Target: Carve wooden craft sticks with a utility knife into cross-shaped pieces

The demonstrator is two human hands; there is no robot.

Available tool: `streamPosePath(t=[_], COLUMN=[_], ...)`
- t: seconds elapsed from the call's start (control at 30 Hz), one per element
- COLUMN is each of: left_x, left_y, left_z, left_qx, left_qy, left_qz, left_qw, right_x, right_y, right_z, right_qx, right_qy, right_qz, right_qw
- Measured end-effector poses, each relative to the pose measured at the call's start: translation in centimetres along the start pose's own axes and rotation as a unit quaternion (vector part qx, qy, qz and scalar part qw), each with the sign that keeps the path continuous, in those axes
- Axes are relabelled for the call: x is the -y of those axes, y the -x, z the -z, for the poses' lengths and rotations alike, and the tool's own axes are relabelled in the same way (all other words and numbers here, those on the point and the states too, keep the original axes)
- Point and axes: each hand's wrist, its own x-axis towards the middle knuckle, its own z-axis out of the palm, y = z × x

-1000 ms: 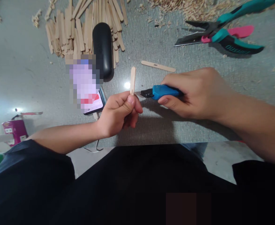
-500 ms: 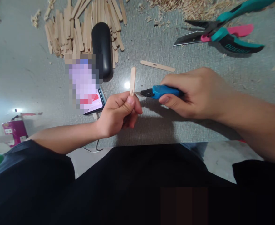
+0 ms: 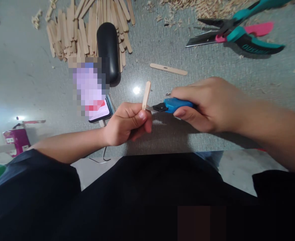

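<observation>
My left hand (image 3: 127, 122) pinches a wooden popsicle stick (image 3: 146, 93) between thumb and fingers. The stick's upper part points up and leans slightly right, while its lower end is hidden in the grip. Wrapped around a blue utility knife (image 3: 177, 104) is my right hand (image 3: 207, 105). Its blade points left and meets the stick just above my left thumb. Another popsicle stick (image 3: 174, 70) with a small slot near its middle lies on the table beyond my hands.
Behind my left hand are a lit phone (image 3: 99, 112) on a cable, a black case (image 3: 108, 53) and a pile of popsicle sticks (image 3: 67, 36). Pliers (image 3: 247, 42) lie over a pink-handled cutter (image 3: 263, 29) at the back right, near wood shavings (image 3: 212, 9). The grey table (image 3: 162, 144) ends before my body.
The held stick has moved slightly down and right and tilts more to the right. My right hand has lowered a little, and the blade now touches the stick near my thumb.
</observation>
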Motion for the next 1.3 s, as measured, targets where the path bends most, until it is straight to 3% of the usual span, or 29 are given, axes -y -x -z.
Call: streamPosePath(t=[0.17, 0.5, 0.67, 0.93, 1.07, 1.3], left_x=[0.1, 0.4, 0.4, 0.1, 0.0, 0.0], left_y=[0.0, 0.4, 0.0, 0.0, 0.0, -0.5], left_z=[-0.1, -0.2, -0.3, -0.6, -0.8, -1.4], left_qx=[-0.003, -0.054, -0.057, -0.079, -0.085, -0.158], left_qy=[-0.013, -0.075, -0.047, 0.049, 0.052, 0.025], left_qz=[0.007, -0.044, -0.061, -0.001, -0.011, -0.040], left_qw=[1.000, 0.995, 0.995, 0.996, 0.995, 0.986], right_x=[-1.1, 0.2, 0.6, -0.4, 0.1, 1.5], right_y=[0.2, 0.5, 0.0, -0.7, -0.5, -0.3], right_z=[-0.7, -1.4, -0.4, -0.2, -0.4, 0.3], right_qx=[0.016, 0.001, 0.009, -0.042, -0.050, -0.027], right_qy=[0.028, 0.059, 0.014, -0.053, -0.082, -0.119], right_qz=[0.028, -0.009, -0.045, 0.018, 0.001, -0.039], right_qw=[0.999, 0.998, 0.999, 0.998, 0.995, 0.992])
